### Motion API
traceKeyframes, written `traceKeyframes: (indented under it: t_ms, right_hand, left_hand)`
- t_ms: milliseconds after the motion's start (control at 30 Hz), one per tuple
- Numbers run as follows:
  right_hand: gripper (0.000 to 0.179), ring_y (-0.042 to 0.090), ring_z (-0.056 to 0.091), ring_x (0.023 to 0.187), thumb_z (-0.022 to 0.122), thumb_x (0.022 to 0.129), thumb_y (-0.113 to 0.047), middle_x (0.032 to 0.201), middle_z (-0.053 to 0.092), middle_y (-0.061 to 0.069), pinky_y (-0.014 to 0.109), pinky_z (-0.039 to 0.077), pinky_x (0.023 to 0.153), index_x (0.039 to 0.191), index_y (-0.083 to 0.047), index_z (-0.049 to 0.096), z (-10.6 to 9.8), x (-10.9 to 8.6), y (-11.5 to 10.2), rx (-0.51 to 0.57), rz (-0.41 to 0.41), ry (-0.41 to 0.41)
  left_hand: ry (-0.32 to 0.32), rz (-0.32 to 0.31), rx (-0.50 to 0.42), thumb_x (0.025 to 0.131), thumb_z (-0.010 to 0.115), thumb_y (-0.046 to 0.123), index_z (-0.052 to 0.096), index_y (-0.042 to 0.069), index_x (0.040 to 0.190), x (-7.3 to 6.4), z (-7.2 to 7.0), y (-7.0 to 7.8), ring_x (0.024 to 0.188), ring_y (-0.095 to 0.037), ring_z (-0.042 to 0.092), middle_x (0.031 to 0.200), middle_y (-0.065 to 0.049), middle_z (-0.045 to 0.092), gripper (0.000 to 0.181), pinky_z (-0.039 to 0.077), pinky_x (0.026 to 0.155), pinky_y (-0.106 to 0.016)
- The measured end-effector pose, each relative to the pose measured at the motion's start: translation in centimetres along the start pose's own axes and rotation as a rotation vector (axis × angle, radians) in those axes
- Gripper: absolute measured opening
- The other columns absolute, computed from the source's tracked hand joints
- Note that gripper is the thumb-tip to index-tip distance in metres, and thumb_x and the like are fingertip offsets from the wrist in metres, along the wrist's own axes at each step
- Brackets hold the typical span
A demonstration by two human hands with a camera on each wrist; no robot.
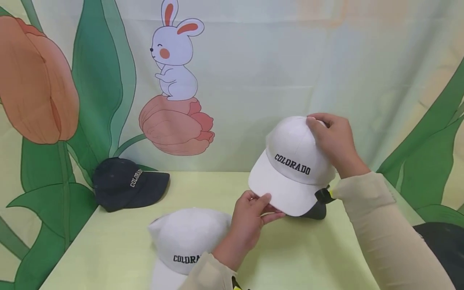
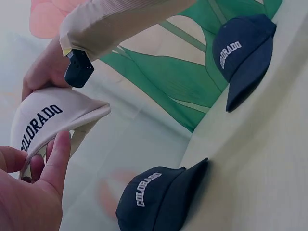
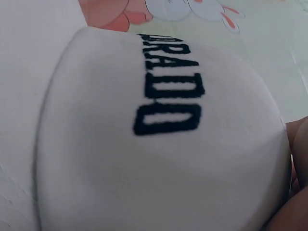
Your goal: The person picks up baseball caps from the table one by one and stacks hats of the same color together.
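Note:
Both hands hold a white baseball cap point(image 1: 286, 141) with dark COLORADO lettering, raised above the table at the right in the head view. My left hand point(image 1: 250, 221) pinches the front edge of its brim, thumb on top and fingers beneath. At the crown's top, my right hand point(image 1: 337, 141) grips the fabric between thumb and fingers. The cap point(image 3: 96, 159) fills most of the right wrist view, lettering sideways. Partly hidden below it, a dark cap point(image 1: 315, 211) shows its brim. Another white cap point(image 1: 192, 233) sits nearer, overlapped by my left forearm.
A navy COLORADO cap point(image 1: 117, 185) lies at the table's back left. Another dark cap point(image 1: 442, 245) is cut off by the right edge. Behind the pale yellow table point(image 1: 210, 189) hangs a cloth backdrop point(image 1: 246, 80) printed with tulips and a rabbit.

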State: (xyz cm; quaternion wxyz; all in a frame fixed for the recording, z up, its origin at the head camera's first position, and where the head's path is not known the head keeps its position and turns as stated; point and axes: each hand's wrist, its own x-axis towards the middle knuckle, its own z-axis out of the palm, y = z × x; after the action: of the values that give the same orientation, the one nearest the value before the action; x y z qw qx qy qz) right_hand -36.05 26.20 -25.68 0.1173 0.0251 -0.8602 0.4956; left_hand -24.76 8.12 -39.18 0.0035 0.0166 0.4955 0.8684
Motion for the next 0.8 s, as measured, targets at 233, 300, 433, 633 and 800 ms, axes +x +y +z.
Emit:
traceKeyframes:
  t_ms: [233,300,433,633,800]
  right_hand:
    - [0.041,0.022,0.055,0.114,0.055,0.094,-0.048,0.129,0.06,0.003,0.045,0.055,0.087,0.124,-0.021,0.065,3.3,-1.5,-2.0,0.024,-0.121,-0.073]
    - [0.04,0.022,0.056,0.112,0.056,0.094,-0.047,0.128,0.06,0.002,0.044,0.055,0.085,0.123,-0.021,0.065,4.2,-1.9,-2.5,0.036,-0.144,-0.089]
    - [0.038,0.021,0.056,0.112,0.057,0.094,-0.047,0.126,0.061,0.001,0.044,0.055,0.085,0.121,-0.022,0.065,5.7,-2.5,-3.0,0.058,-0.169,-0.116]
    - [0.033,0.017,0.054,0.114,0.06,0.093,-0.043,0.123,0.063,0.0,0.041,0.052,0.09,0.117,-0.021,0.066,7.7,-3.1,-3.5,0.096,-0.236,-0.145]
    - [0.034,0.02,0.056,0.112,0.06,0.094,-0.042,0.122,0.062,0.003,0.04,0.054,0.086,0.118,-0.018,0.066,9.3,-3.8,-4.1,0.131,-0.27,-0.2]
  left_hand:
    - [0.065,0.015,0.005,0.095,0.057,0.007,0.039,0.0,0.112,-2.7,-2.8,1.3,0.075,-0.018,0.068,0.096,-0.011,0.065,0.025,0.058,0.08,-0.044]
    - [0.079,0.019,0.006,0.096,0.057,0.007,0.038,0.0,0.115,-3.4,-3.5,1.6,0.076,-0.018,0.068,0.098,-0.011,0.064,0.028,0.058,0.081,-0.043]
    - [0.094,0.032,0.007,0.096,0.056,0.007,0.036,-0.001,0.118,-4.5,-4.7,2.0,0.079,-0.019,0.068,0.102,-0.012,0.063,0.031,0.058,0.082,-0.042]
    - [0.081,0.05,0.002,0.096,0.056,0.008,0.035,-0.001,0.124,-6.3,-5.9,2.6,0.083,-0.021,0.068,0.106,-0.013,0.062,0.036,0.057,0.084,-0.043]
    - [0.095,0.048,0.0,0.096,0.057,0.009,0.036,-0.001,0.128,-8.0,-6.9,3.2,0.086,-0.021,0.068,0.11,-0.014,0.061,0.04,0.057,0.086,-0.043]
